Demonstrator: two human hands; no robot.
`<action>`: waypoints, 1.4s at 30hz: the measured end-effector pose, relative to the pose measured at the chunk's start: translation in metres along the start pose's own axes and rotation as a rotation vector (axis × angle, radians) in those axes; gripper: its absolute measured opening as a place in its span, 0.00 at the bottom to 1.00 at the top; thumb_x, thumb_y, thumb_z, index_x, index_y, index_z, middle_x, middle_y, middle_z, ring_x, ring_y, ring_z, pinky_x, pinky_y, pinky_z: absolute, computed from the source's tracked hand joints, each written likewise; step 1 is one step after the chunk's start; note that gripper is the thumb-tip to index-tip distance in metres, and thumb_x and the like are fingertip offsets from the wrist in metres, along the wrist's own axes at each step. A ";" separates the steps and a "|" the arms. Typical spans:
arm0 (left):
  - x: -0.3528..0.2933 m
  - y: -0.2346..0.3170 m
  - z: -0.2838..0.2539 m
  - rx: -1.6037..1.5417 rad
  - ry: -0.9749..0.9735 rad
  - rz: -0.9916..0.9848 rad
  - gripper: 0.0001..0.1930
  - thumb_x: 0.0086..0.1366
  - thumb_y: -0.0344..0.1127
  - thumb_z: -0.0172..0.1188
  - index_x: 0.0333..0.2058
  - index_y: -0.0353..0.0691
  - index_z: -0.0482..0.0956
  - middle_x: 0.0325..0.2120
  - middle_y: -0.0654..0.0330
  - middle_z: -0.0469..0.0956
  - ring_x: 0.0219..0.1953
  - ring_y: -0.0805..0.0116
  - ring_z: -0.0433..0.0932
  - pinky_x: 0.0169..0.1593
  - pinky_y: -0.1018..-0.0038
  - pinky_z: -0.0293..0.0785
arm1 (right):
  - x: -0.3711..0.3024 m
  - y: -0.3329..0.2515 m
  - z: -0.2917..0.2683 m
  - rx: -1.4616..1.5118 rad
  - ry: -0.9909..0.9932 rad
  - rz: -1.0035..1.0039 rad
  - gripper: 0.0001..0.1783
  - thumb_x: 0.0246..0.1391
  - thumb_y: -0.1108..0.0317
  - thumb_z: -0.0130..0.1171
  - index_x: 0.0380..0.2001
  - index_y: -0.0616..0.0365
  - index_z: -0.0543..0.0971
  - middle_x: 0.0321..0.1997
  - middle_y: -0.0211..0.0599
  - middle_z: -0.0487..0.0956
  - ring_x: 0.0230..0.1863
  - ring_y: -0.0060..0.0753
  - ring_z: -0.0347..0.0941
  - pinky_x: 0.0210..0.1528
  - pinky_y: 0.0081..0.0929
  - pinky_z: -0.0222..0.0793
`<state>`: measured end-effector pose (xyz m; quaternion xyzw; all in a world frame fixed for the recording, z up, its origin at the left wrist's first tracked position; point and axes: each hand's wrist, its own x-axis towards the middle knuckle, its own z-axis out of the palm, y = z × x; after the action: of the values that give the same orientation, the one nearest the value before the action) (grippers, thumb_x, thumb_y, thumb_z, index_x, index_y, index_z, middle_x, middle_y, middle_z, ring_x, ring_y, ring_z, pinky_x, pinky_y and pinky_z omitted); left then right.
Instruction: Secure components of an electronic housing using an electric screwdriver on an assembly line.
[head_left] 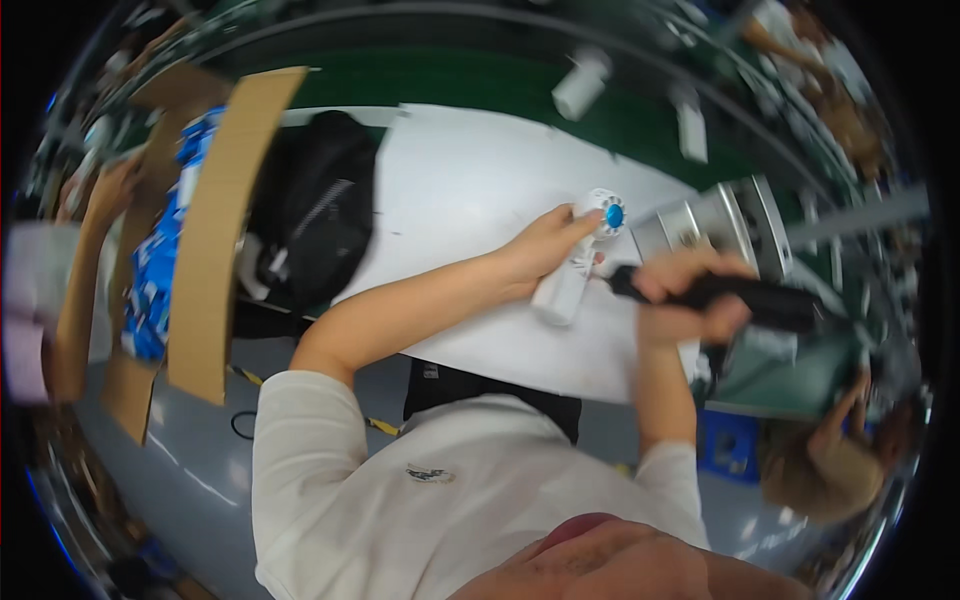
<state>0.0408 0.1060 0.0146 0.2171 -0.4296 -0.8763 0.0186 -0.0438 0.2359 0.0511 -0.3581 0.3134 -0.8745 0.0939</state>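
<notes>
The left hand [548, 245] is wrapping around a small white handheld fan [580, 262], fingers curled over the smooth plastic body just below its round head, pinning it down on the white tabletop [460, 190]. The fan is lying tilted, its slim cylinder of a handle pointing toward the person, its circular head with a bright blue centre cap pointing away. The right hand [690, 295] is closing tight in a full fist around a black electric screwdriver [735, 295], a long matte barrel lying nearly level, and its narrow tip is pointing left and meeting the fan's handle just beside the left hand's fingers. Whether the tip is actually seated in the plastic is too blurred to tell.

The tabletop is flat, pale and smooth, and both bare forearms are reaching across it. A black bag [315, 215], soft and rumpled with a zip line showing, is slumping at the table's left end. Beside that, a brown cardboard flap [228, 230] is standing up, rough-edged and stiff, with blue packets [160, 260] stacked behind it. Just right of the fan a ribbed grey metal block [715, 215] is sitting. The person is wearing a cream short-sleeved shirt [440, 480].
</notes>
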 end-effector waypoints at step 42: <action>0.003 0.171 -0.038 0.064 0.054 0.706 0.25 0.64 0.34 0.53 0.58 0.32 0.63 0.48 0.53 0.74 0.43 0.64 0.77 0.39 0.75 0.75 | -0.010 0.013 0.009 -0.330 -0.097 0.085 0.23 0.55 0.52 0.57 0.42 0.56 0.62 0.17 0.34 0.68 0.10 0.24 0.60 0.13 0.21 0.64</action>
<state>0.0266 -0.0305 0.1228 0.0788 -0.5048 -0.7959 0.3248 -0.0312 0.2254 0.0429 -0.3967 0.4627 -0.7881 0.0859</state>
